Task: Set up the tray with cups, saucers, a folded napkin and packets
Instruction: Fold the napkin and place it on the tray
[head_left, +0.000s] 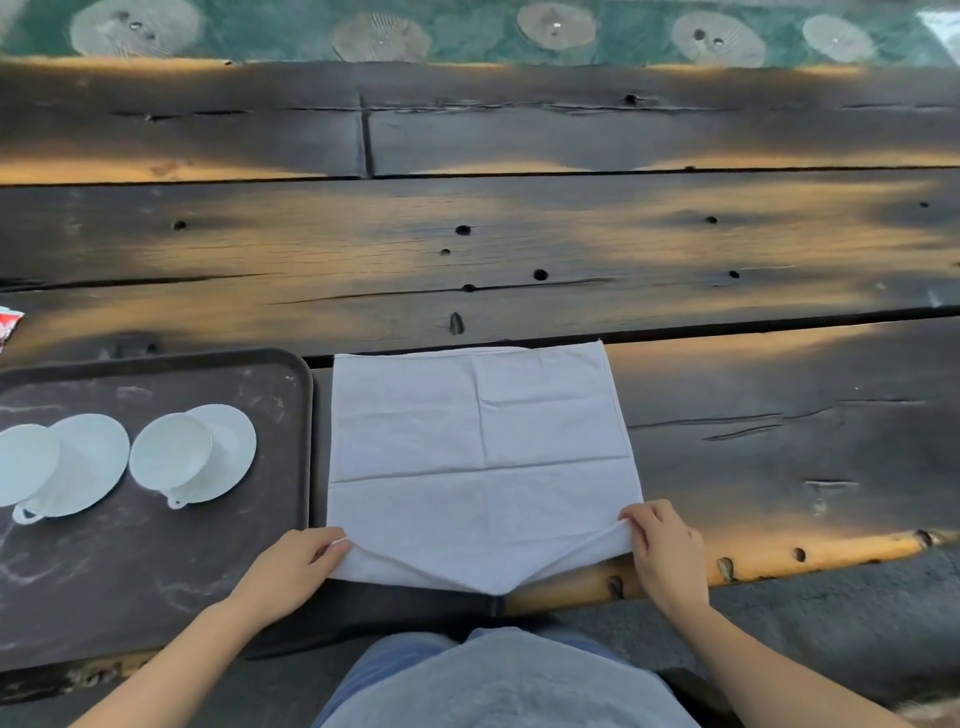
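Napkin (478, 457) lies flat on table (519, 249), just right of tray (208, 571). Left hand (296, 561) and right hand (665, 551) each pinch a near corner, fingers (327, 545) curled on cloth. Best lift both evenly, match near corners to far corners, then press the crease.

Wooden table (519, 249): dark, weathered planks running left to right across the middle of the frame, with long cracks and scattered round holes (540, 274); pale bare wood along the near edge at lower right.
Green surface (467, 31): top of frame, bearing pale round patches (556, 25).
Grey ground (857, 623): lower right.
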